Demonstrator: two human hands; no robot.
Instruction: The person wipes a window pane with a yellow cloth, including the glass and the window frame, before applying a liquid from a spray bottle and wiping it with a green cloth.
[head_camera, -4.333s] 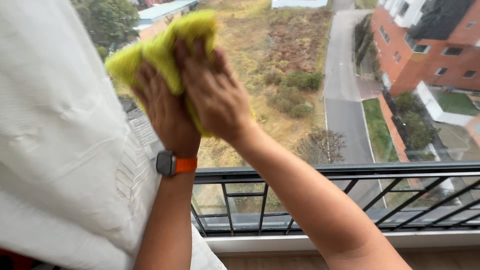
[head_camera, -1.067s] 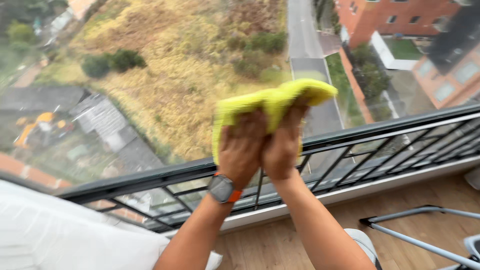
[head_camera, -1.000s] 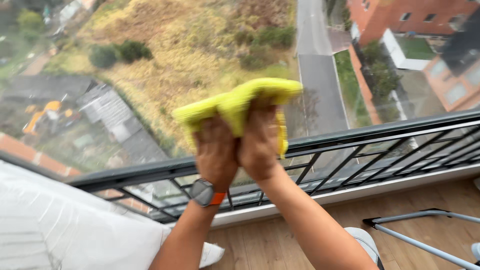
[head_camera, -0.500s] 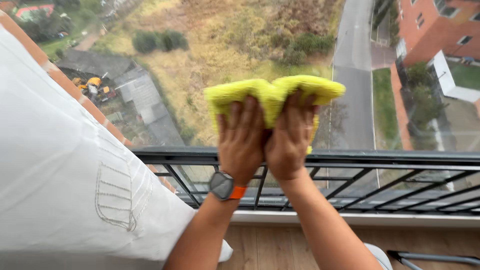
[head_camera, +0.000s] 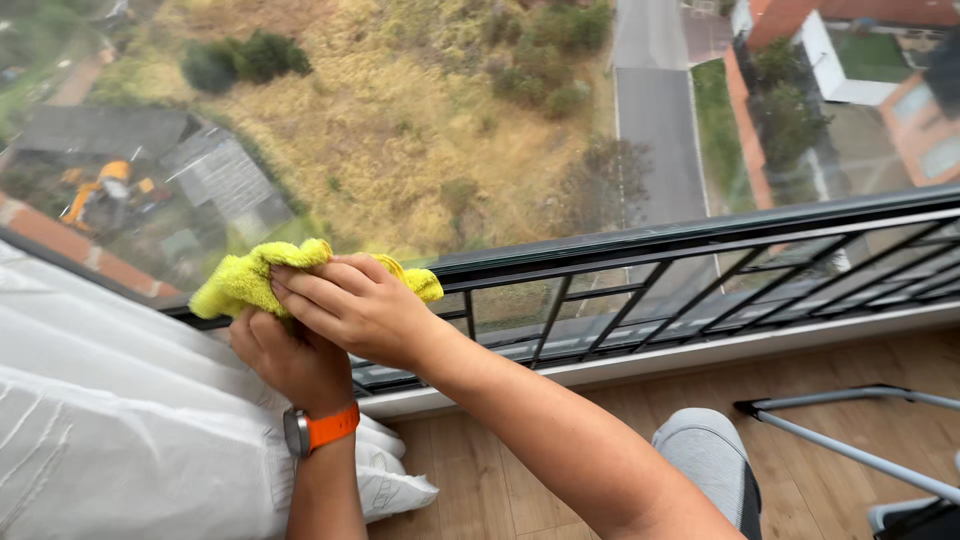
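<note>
light: soft daylight through glass | shadows: faint | focus: sharp, slightly hazy outside

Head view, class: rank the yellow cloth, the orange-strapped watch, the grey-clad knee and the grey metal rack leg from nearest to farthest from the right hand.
1. Yellow cloth: under the right hand, touching it.
2. Watch: just below, on the left wrist.
3. Knee: lower right, above the wooden floor.
4. Rack leg: far right.
</note>
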